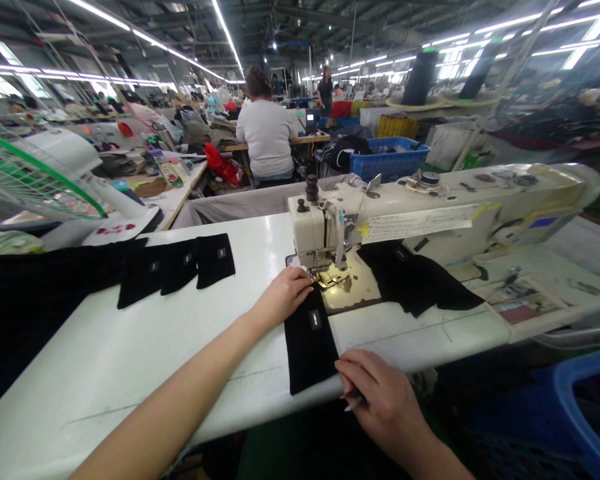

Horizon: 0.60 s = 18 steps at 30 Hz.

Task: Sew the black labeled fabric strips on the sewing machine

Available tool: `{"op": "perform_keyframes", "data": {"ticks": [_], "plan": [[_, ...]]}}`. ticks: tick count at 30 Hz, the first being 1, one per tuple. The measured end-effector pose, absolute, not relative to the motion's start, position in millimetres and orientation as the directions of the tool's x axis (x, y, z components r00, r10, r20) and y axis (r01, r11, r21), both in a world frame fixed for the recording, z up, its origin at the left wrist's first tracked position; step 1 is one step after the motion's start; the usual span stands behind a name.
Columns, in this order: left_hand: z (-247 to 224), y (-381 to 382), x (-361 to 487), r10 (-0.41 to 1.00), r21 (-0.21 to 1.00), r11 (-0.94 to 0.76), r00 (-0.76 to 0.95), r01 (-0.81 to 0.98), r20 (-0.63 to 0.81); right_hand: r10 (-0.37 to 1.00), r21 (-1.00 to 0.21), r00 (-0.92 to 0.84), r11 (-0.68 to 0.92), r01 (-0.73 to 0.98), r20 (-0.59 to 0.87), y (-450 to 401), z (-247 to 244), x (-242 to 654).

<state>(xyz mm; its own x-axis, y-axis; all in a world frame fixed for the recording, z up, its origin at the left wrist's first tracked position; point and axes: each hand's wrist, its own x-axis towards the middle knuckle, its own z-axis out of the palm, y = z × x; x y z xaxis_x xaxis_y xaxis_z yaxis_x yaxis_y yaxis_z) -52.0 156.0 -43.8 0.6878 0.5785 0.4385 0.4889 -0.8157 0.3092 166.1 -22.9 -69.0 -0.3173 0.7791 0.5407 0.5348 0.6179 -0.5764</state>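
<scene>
A black fabric piece (307, 350) with a small label lies on the white table, its far end at the needle area of the sewing machine (313, 233). My left hand (285, 293) pinches its far end beside the presser foot (333, 280). At the near right edge, my right hand (377, 390) holds the fabric between thumb and fingers; a small metal tool, partly hidden, sticks out below those fingers. Several labelled black pieces (216, 261) overlap on the table at the left. More black pieces (415, 280) lie under the machine arm.
A fan (40, 173) stands at the left, near dark cloth (25, 300). Right of the machine is a tray of small parts (525, 300). Blue baskets are at the lower right (570, 407) and behind the machine (390, 159). A person (266, 133) sits ahead.
</scene>
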Motion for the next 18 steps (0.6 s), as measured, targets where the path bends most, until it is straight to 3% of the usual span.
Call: {"op": "perform_keyframes", "data": {"ticks": [18], "plan": [[-36.2,150.5,-50.9,0.582,0.223,-0.812,0.727,0.539,0.364,0.767,-0.519,-0.366,0.631,0.577,0.526,-21.1,-65.8,167.4]]}}
